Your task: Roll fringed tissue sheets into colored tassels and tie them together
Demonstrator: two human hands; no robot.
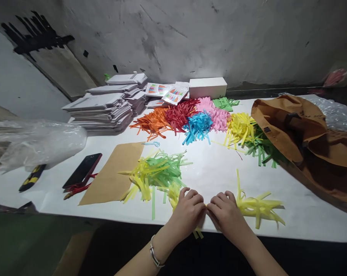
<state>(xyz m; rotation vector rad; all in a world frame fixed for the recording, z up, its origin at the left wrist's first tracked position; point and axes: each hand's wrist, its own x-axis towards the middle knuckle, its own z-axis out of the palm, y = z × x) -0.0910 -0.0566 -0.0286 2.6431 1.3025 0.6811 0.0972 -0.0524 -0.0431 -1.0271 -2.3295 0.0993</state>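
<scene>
Near the front edge of the table, a yellow paper tassel (261,209) with fringed ends stretches across between my hands. My left hand (189,209), with a silver bangle at the wrist, has its fingers closed on the left part of its middle. Opposite it, my right hand (227,212) pinches the same middle, and the fingertips of both hands almost meet. Yellow strips stick out beyond each hand; the pinched part is mostly hidden by my fingers. Just past my left hand lies a pile of green tassels (167,170) with yellow tassels (144,178) beside it.
Behind lie orange (153,122), red (180,115), blue (199,125), pink (219,119) and yellow tassels (241,128). Stacked white packets (101,111) and a white box (208,88) stand by the wall. A brown cloth (300,130) covers the right; a phone (83,170) and brown paper (113,174) lie left.
</scene>
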